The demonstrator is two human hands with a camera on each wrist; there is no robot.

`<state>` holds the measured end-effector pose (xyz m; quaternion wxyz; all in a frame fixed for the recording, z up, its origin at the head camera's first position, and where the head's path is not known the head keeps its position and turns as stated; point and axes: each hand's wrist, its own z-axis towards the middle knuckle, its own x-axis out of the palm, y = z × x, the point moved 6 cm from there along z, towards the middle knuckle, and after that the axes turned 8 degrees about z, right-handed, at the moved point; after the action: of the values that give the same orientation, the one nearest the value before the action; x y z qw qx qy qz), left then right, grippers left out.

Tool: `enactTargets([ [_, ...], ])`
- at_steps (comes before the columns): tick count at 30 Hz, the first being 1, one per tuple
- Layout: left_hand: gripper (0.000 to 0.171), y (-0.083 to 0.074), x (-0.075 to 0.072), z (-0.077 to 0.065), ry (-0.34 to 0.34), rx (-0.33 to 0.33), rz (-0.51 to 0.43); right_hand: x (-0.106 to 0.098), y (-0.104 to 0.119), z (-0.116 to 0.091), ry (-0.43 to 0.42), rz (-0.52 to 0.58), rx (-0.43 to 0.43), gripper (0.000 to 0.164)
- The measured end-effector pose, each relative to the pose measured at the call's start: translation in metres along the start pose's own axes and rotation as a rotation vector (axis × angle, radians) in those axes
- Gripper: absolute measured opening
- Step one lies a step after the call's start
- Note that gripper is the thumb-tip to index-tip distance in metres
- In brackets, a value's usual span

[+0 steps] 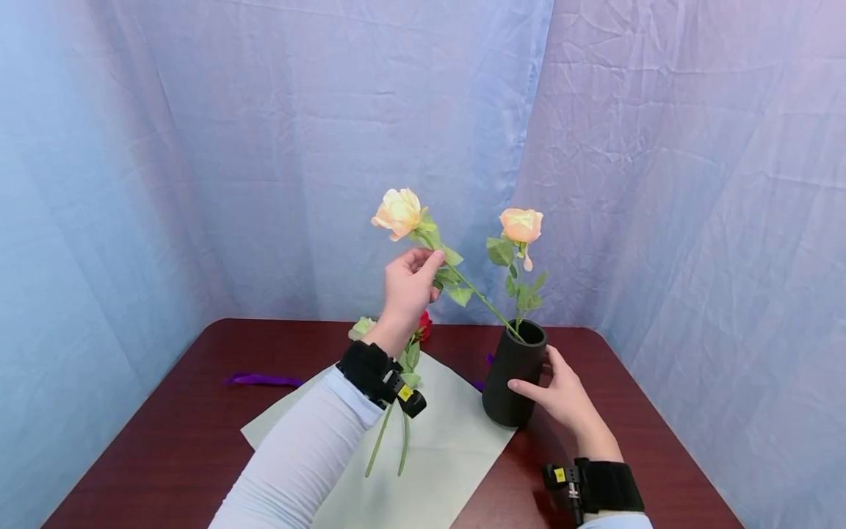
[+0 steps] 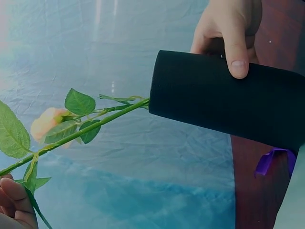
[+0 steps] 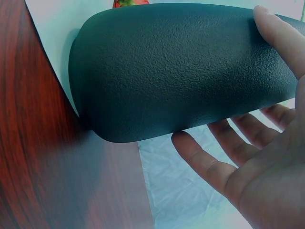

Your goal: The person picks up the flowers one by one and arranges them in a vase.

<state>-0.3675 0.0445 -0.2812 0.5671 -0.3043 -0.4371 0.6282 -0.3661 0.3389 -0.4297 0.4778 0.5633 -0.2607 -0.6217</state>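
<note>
My left hand (image 1: pixel 411 285) pinches the stem of a pale peach rose (image 1: pixel 398 213) just below its bloom. That rose leans left, and its lower stem end is inside the mouth of a black vase (image 1: pixel 514 382). Around the vase's right side curls my right hand (image 1: pixel 567 397), thumb across the front; in the right wrist view its fingers (image 3: pixel 205 164) lie along the vase's textured side. Another peach rose (image 1: pixel 521 226) stands upright in the vase. The stem ends inside are hidden by the vase wall.
A pale sheet of paper (image 1: pixel 436 441) lies on the dark red wood table (image 1: pixel 165 426), partly under my left arm. On it are a red rose (image 1: pixel 424 325) and a whitish-green flower (image 1: pixel 361 328). Purple ribbon (image 1: pixel 264 380) lies left; another piece shows beside the vase. Blue curtains (image 1: pixel 330 147) surround the table.
</note>
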Motion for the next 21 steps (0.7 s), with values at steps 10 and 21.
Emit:
enactTargets([
  [10,0.021,-0.002,0.006,-0.002,0.01,0.057,0.074,0.0,-0.001,0.001,0.0,0.0,-0.008,0.095],
  [21,0.021,-0.003,0.022,-0.003,0.023,0.075,0.102,0.0,-0.001,0.001,-0.002,0.0,-0.01,0.094],
])
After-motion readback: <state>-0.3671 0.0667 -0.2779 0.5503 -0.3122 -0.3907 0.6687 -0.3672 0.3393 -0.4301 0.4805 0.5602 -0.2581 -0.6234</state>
